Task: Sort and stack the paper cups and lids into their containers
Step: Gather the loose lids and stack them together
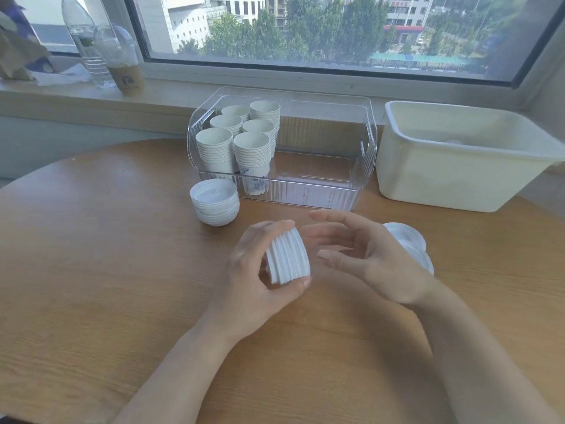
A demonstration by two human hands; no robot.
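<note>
My left hand (pixel 260 276) grips a short stack of white lids (pixel 287 260), held on its side just above the table. My right hand (pixel 367 255) hovers beside that stack with relaxed, slightly curved fingers and holds nothing. Another stack of white lids (pixel 215 202) stands on the table to the left of the clear bin. A few loose lids (pixel 409 244) lie partly hidden behind my right hand. Several stacks of paper cups (pixel 241 139) fill the left end of the clear plastic bin (pixel 363 154). A cream tub (pixel 458 179) sits to the right.
The round wooden table (pixel 122 270) stretches toward me. On the windowsill at the back left stand a clear water bottle (pixel 85 41), a domed plastic drink cup (pixel 123 59) and a paper bag (pixel 18 50). The right part of the clear bin holds nothing.
</note>
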